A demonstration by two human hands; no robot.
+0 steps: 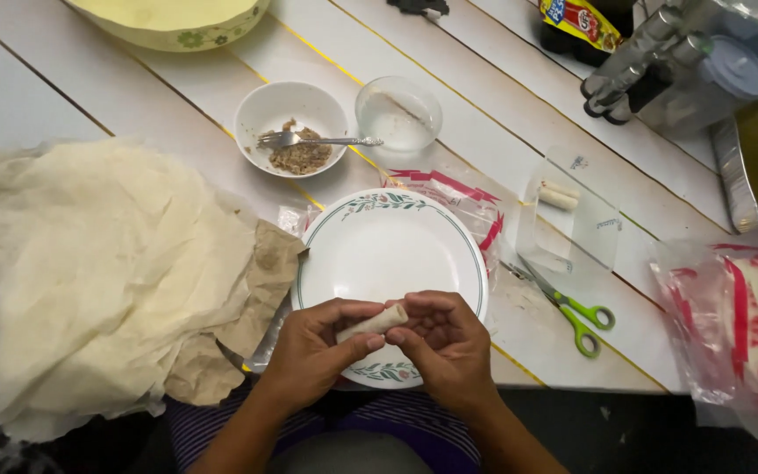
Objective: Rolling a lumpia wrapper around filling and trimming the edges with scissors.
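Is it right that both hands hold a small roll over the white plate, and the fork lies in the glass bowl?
Not quite. In the head view the fork lies in the white bowl with the filling, not the glass bowl. Both hands, left and right, do hold the roll over the plate.

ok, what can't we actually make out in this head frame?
- Small roll: its ends are covered by the left hand and right hand.
- Plate: near rim hidden under both hands.
- Yellow bowl: cut off by the top edge.
- Red-and-white bag: cut off by the right edge.
- Glass bowl: contents too faint to tell.
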